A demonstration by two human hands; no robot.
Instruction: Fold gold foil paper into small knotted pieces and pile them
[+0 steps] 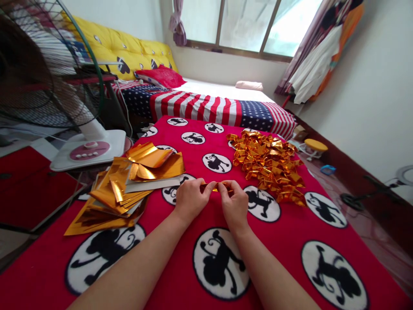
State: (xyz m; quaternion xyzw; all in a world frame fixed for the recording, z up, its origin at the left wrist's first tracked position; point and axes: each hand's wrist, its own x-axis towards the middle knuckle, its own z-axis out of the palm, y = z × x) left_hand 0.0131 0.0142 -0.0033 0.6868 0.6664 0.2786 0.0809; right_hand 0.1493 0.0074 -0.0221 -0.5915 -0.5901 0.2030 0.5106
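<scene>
My left hand (192,199) and my right hand (233,204) meet over the middle of the red cloth, thumbs close together. Between their pinched fingers is a small folded strip of gold foil paper (215,188), mostly hidden by the fingers. Left of my hands lies a loose stack of gold foil sheets (119,189), some showing a pale grey back. To the right spreads a heap of folded gold foil pieces (269,163).
The red cloth (222,219) with monkey prints covers the table. A fan (90,146) stands at the left. Beyond the table is a bed (206,107) under a window. A yellow stool (315,145) sits on the floor at the right.
</scene>
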